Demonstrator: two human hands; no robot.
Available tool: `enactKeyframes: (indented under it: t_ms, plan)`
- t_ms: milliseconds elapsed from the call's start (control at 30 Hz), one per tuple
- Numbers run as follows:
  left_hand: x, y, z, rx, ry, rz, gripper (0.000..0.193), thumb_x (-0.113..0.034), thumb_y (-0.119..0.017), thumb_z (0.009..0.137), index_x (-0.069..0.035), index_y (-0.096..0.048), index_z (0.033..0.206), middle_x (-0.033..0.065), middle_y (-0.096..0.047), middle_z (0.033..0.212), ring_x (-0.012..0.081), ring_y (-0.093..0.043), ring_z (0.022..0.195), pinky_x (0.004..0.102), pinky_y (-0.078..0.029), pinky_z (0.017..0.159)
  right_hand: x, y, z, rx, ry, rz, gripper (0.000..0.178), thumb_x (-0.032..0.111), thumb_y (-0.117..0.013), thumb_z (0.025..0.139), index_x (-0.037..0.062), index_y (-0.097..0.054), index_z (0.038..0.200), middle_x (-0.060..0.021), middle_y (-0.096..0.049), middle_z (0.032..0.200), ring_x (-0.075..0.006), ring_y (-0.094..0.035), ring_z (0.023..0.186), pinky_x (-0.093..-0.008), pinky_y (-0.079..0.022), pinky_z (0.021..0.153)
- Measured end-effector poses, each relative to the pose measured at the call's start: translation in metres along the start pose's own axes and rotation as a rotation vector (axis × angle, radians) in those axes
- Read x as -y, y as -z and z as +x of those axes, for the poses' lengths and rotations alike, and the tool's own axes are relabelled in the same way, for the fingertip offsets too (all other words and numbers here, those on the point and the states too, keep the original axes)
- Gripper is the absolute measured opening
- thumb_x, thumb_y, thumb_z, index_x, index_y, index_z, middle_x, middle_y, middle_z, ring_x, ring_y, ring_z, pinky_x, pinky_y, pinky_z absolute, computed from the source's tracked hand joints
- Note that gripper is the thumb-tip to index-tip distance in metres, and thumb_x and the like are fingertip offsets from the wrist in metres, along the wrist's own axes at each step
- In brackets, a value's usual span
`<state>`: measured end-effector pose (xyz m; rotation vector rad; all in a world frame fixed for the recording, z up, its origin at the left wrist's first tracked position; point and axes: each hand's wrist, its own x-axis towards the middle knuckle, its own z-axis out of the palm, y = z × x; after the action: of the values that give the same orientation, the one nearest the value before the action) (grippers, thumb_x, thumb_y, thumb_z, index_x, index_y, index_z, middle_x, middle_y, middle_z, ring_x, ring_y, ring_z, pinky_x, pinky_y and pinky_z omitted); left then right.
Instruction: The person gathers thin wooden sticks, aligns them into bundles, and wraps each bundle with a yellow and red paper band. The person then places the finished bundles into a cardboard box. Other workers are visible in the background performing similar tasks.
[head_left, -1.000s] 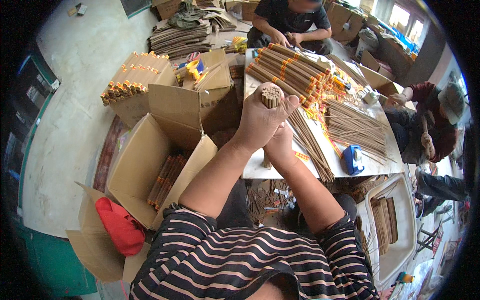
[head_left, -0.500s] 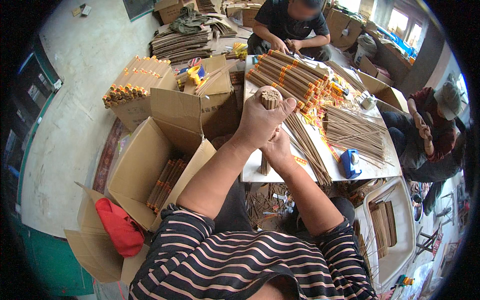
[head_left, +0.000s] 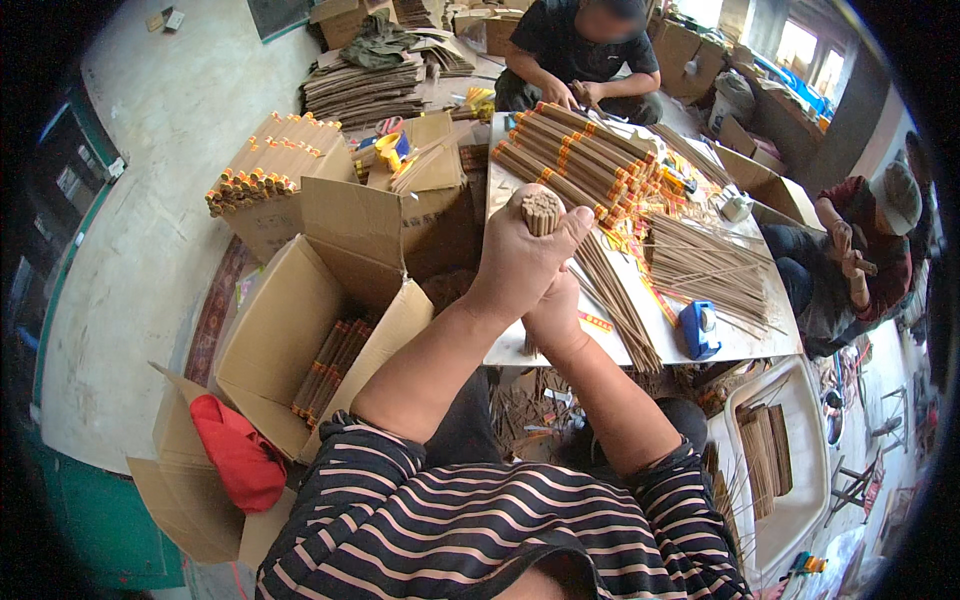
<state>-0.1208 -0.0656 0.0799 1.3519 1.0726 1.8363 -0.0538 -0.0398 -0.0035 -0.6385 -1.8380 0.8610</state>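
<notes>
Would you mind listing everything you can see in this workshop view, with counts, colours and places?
bundle of sticks: one, tan, upright, gripped in both hands above the table edge
table: one, white, ahead of the person
banded stick bundles: a stack, brown with orange bands, far side of table
loose sticks: a spread, tan, right part of table
tape dispenser: one, blue, near table edge
open carton: one, brown, on floor at left, a few bundles inside
red bag: one, in the lower-left box
white tub: one, lower right, holding sticks
co-workers: two, seated at far end and right
left hand: upper grip on bundle
right hand: lower grip on bundle
</notes>
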Motion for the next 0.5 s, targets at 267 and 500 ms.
enactKeyframes:
  t_ms: [267,500]
  plan:
    - [0.009,-0.002,0.009,0.057,0.078,-0.092,0.022,-0.016,-0.067,0.079,-0.007,-0.050,0.069,-0.0028,-0.050,0.060,0.0056,-0.048,0.050,0.0208,-0.042,0.046,-0.006,0.001,0.006,-0.068,0.001,-0.032,0.026,0.015,-0.063,0.078,0.0034,-0.058,0.100,-0.0150,-0.063,0.091,-0.0258,-0.060,0.089,-0.0282,-0.045,0.077]
    - [-0.011,-0.002,-0.009,0.116,0.019,0.023,0.019,-0.017,-0.067,0.080,-0.005,-0.053,0.074,-0.0005,-0.054,0.065,0.0051,-0.048,0.057,0.0218,-0.041,0.053,0.010,-0.003,0.000,-0.173,-0.024,0.120,0.019,0.011,-0.062,0.078,-0.0003,-0.059,0.093,-0.0112,-0.064,0.089,-0.0192,-0.061,0.085,-0.0291,-0.047,0.073]
